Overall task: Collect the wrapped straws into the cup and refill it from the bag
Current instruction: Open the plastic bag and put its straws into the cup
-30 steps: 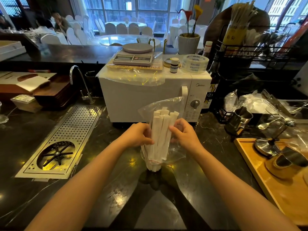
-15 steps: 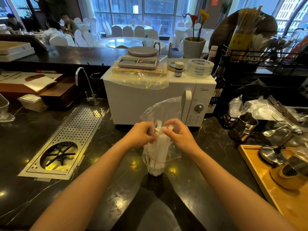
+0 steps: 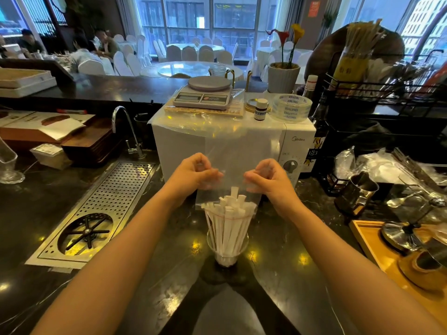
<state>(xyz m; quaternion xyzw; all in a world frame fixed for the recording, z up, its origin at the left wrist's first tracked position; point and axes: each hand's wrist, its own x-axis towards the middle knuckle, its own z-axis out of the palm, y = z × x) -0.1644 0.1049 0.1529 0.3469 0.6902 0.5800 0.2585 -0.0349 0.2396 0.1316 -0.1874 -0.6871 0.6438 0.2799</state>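
A clear cup (image 3: 227, 256) stands on the dark counter in front of me, packed with white paper-wrapped straws (image 3: 228, 222) that fan out above its rim. A clear plastic bag (image 3: 228, 165) hangs upside down over the straws, its red-lined mouth around their upper part. My left hand (image 3: 193, 176) pinches the bag's left side and my right hand (image 3: 267, 178) pinches its right side, both a little above the straw tips. The bag is stretched flat between my hands.
A white microwave (image 3: 297, 143) with a scale on top stands just behind the bag. A perforated steel rinser tray (image 3: 101, 209) lies to the left, with a tap (image 3: 125, 126) behind it. A wooden tray (image 3: 377, 252) with metal tools and a steel jug (image 3: 358, 193) sit to the right.
My hands have let go of the straw bundle and moved up and apart, lifting the bag off the straws. The straws now stand in the cup.
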